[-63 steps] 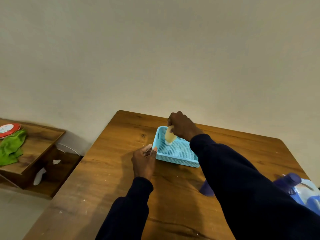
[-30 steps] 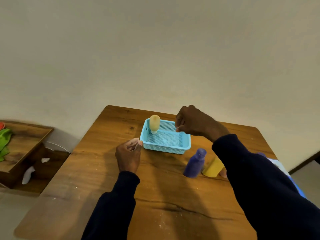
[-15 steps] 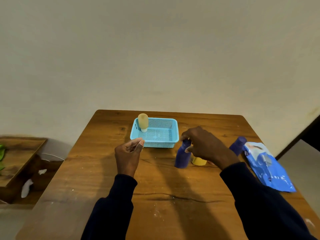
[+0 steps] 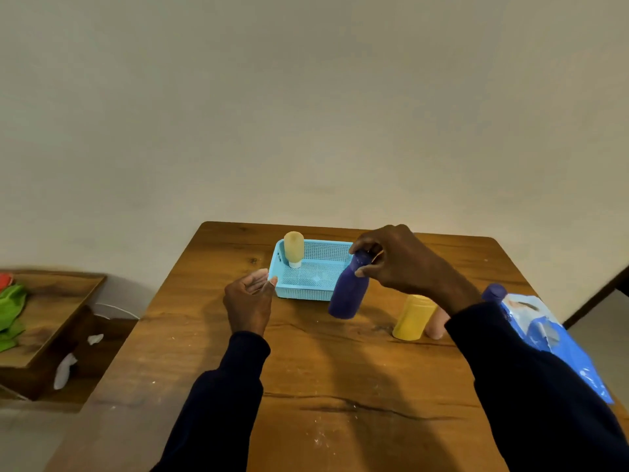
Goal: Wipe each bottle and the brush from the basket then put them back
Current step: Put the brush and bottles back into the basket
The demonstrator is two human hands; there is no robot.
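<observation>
A light blue mesh basket [image 4: 306, 294] sits at the far middle of the wooden table [image 4: 340, 386]. A beige bottle [image 4: 293, 248] stands cap-down in its back left corner. My right hand [image 4: 398, 260] grips a purple bottle [image 4: 349, 294] by its cap and holds it tilted just above the table, in front of the basket's right front corner. My left hand [image 4: 248, 301] hovers at the basket's left front corner with fingers loosely extended, fingertips at the rim. Whether it holds a wipe I cannot tell. No brush shows.
A yellow bottle [image 4: 412, 318] and a pink bottle [image 4: 437, 325] stand right of the basket, partly behind my right forearm. Another purple bottle [image 4: 493, 292] stands beside a blue wipes packet [image 4: 551, 342] at the table's right edge. A low side table [image 4: 51, 318] with a green cloth [image 4: 12, 308] lies left.
My right hand left the beige bottle in the basket, reached to the purple bottle on the table, and has now lifted and tilted it. My left hand stayed by the basket corner.
</observation>
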